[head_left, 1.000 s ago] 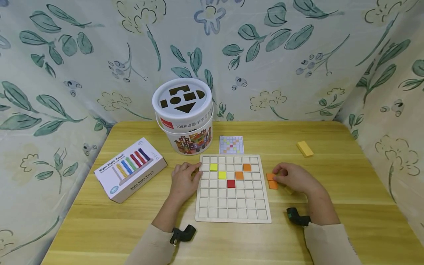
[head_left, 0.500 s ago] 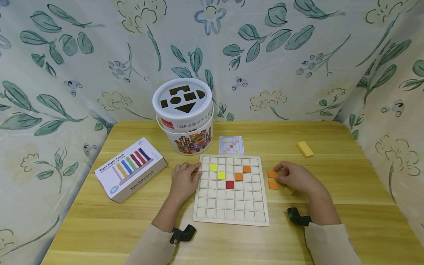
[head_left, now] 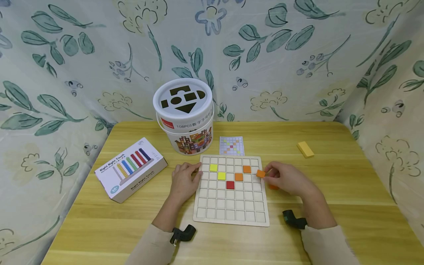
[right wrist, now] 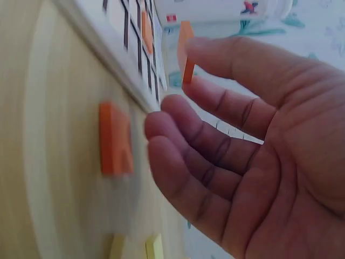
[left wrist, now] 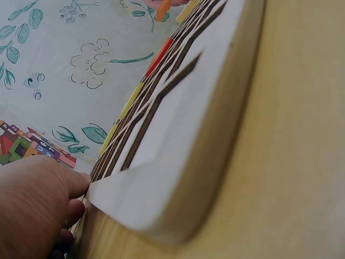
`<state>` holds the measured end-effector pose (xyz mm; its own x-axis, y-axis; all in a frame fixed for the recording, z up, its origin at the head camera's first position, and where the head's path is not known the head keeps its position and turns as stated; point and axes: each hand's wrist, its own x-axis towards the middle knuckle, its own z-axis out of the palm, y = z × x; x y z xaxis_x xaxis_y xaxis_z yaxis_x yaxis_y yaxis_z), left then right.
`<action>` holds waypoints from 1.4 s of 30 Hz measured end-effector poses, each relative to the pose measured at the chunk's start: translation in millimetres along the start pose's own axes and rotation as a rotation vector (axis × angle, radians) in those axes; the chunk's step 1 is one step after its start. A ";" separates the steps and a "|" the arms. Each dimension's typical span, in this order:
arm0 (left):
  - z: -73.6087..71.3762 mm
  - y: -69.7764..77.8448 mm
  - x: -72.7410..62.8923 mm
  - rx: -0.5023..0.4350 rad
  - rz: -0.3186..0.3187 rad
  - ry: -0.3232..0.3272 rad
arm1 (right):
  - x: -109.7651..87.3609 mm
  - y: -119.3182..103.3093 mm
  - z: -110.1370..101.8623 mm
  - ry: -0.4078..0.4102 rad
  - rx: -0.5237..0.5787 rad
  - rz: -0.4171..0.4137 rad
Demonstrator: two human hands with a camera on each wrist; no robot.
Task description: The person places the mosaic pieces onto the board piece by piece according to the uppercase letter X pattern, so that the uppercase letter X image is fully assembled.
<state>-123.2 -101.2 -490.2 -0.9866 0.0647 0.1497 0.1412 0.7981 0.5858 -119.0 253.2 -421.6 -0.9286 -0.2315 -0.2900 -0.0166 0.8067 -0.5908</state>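
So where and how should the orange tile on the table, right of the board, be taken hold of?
Probably pinch the orange tile by two opposite edges, coming from above and the right: it lies flat on the table, a side edge exposed, and the board is close on its left.

The board [head_left: 230,194] looks matt wood, the bucket [head_left: 183,118] smooth plastic, the backdrop [head_left: 198,44] cloth.

From above, the head view faces forward-down; low, close wrist views share its lower-centre pale square wooden grid board [head_left: 230,193].
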 end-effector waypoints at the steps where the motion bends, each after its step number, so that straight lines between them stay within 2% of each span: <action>1: 0.2 0.0 0.0 0.000 -0.001 0.001 | 0.2 -3.8 2.2 -0.012 0.013 -0.022; 6: 0.8 0.8 0.1 -0.002 0.002 0.006 | 0.6 -14.9 10.0 -0.035 0.038 -0.075; 17: 0.6 0.6 0.3 0.004 0.001 0.009 | -1.1 -18.4 10.8 -0.013 0.021 0.010; 26: 0.9 -0.3 -0.8 0.008 -0.001 0.009 | -1.0 -19.4 10.3 -0.011 0.021 0.004; 34: 0.6 0.1 -0.8 0.003 0.001 0.008 | -4.9 -39.9 18.7 -0.002 -0.024 -0.083; 38: 1.0 0.3 -0.8 0.003 0.006 0.017 | -7.4 -55.9 33.4 -0.004 -0.049 -0.140; 42: 0.9 0.2 -0.8 0.002 0.009 0.021 | -8.8 -68.6 51.7 -0.003 -0.094 -0.238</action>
<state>-122.4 -100.6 -490.9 -0.9834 0.0591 0.1718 0.1498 0.7987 0.5828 -90.5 171.7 -417.4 -0.8934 -0.4224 -0.1531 -0.2693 0.7762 -0.5701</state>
